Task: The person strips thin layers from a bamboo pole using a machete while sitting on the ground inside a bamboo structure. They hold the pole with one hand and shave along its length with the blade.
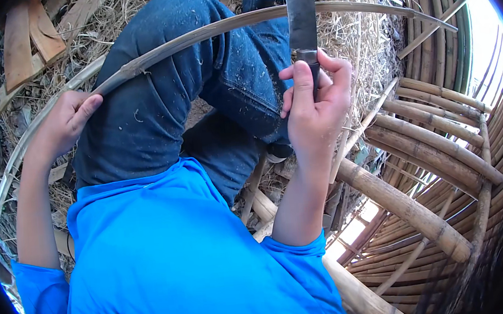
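A long, split bamboo strip (193, 35) arcs over my raised knee and on toward the right. My left hand (69, 119) is closed round its near left end beside my thigh, thumb along the top. My right hand (321, 100) grips the dark handle of a knife (301, 18). Its broad, dark blade points away from me and crosses over the strip; whether the edge touches it I cannot tell. The blade's tip lies beyond the upper edge of the view. Pale shavings cling to my jeans (158, 111).
Wood offcuts (30, 36) lie at the far left amid straw-like shavings. Another pale strip (15, 159) curves beside my left arm. To the right stands a bamboo pole frame (411, 206), with a slatted bamboo wall (430, 10) behind. Shavings (351, 34) are heaped near the knife.
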### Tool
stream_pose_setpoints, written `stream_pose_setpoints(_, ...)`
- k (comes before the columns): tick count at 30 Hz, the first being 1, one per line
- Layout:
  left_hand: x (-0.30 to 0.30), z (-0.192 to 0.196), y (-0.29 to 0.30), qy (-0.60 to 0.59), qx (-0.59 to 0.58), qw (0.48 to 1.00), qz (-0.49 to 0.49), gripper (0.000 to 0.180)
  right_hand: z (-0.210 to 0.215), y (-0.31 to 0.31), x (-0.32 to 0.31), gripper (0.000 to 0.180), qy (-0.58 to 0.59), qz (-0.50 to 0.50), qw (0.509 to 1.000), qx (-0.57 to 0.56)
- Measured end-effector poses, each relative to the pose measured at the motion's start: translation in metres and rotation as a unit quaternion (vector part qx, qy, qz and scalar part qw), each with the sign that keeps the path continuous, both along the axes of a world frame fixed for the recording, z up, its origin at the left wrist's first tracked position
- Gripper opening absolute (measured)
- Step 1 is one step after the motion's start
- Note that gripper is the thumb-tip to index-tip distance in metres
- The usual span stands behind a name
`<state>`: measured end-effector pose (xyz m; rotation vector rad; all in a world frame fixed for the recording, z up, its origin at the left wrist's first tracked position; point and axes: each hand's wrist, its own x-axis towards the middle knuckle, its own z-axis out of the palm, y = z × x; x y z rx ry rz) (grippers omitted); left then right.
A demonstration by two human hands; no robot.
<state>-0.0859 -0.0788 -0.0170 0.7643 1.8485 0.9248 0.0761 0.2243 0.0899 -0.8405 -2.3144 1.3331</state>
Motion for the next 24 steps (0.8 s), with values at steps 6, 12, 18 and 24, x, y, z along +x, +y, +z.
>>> stream_pose_setpoints(6,0.009,0.002,0.003,0.067,-0.01,0.998,0.018,0.053,0.008,0.008,0.002,0.021,-0.032,-0.105,0.991,0.072)
stream_pose_setpoints(12,0.008,0.002,0.002,0.082,-0.019,0.996,0.015,0.052,0.013,0.008,0.008,0.023,-0.025,-0.097,0.995,0.01)
stream_pose_setpoints(18,0.013,0.001,0.004,0.105,0.009,0.994,0.032,0.052,0.005,0.011,0.018,0.023,-0.023,-0.081,0.996,0.013)
stream_pose_setpoints(24,0.011,0.0,0.002,0.092,-0.007,0.995,0.03,0.052,-0.006,-0.003,0.018,0.022,-0.02,-0.054,0.998,0.025)
